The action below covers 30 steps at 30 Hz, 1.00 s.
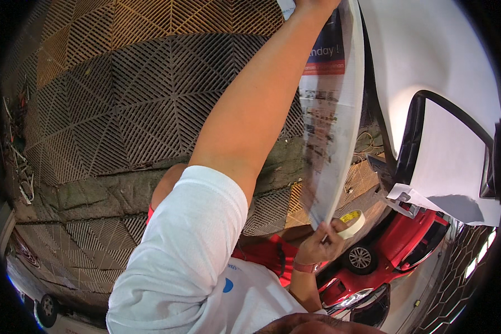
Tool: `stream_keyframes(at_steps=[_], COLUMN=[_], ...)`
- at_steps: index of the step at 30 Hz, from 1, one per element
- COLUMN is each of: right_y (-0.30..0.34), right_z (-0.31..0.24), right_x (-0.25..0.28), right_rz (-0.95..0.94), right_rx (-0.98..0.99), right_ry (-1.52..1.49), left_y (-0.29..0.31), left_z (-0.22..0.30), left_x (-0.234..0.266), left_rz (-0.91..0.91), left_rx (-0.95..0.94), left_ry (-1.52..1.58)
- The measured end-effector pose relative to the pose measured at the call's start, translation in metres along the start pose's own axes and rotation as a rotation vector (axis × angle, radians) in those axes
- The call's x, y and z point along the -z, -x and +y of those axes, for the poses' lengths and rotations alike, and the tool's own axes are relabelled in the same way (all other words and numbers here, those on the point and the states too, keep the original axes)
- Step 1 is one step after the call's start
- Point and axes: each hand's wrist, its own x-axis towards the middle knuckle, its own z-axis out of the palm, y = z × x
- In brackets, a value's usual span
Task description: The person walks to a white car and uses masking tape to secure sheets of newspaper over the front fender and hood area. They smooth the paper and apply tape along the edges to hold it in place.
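Note:
A long newspaper sheet (324,117) hangs stretched between my two arms, its lower part smeared by motion. A pale strip of masking tape (352,111) seems to run along its right edge. My right hand (324,240), with a reddish band at the wrist, pinches the bottom end of the sheet. Against those same fingers sits a cream-coloured roll of masking tape (353,225). My left arm stretches up across the picture to the sheet's top end. Only the wrist end of my left hand (316,3) shows at the upper edge; its fingers are out of the picture.
A white car body panel (428,44) with a paper-covered window (453,150) stands close on the right. Beyond it is a red car (395,245). Slatted floor tiles (145,94) and a dark cloth-like strip (94,195) lie to the left, with loose debris (22,172) at the far left.

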Motion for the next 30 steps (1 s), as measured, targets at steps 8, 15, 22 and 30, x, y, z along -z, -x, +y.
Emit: stream_keyframes(at_steps=[8, 15, 22, 30], right_y=[-0.003, 0.013, -0.007, -0.016], right_z=[-0.036, 0.019, 0.031, 0.051], right_x=[0.001, -0.011, -0.024, -0.035], right_rz=[-0.143, 0.056, 0.129, 0.147], right_rx=[0.043, -0.483, -0.541, -0.617], right_ry=[-0.091, -0.241, -0.374, -0.442], left_y=[0.007, 0.011, 0.013, 0.004], left_z=[-0.004, -0.009, -0.004, -0.002], left_x=[-0.002, 0.003, 0.007, 0.011], left_rz=[0.009, -0.087, -0.213, -0.389], left_rx=[-0.049, 0.021, 0.242, 0.465], left_ry=[0.109, 0.212, 0.176, 0.171])
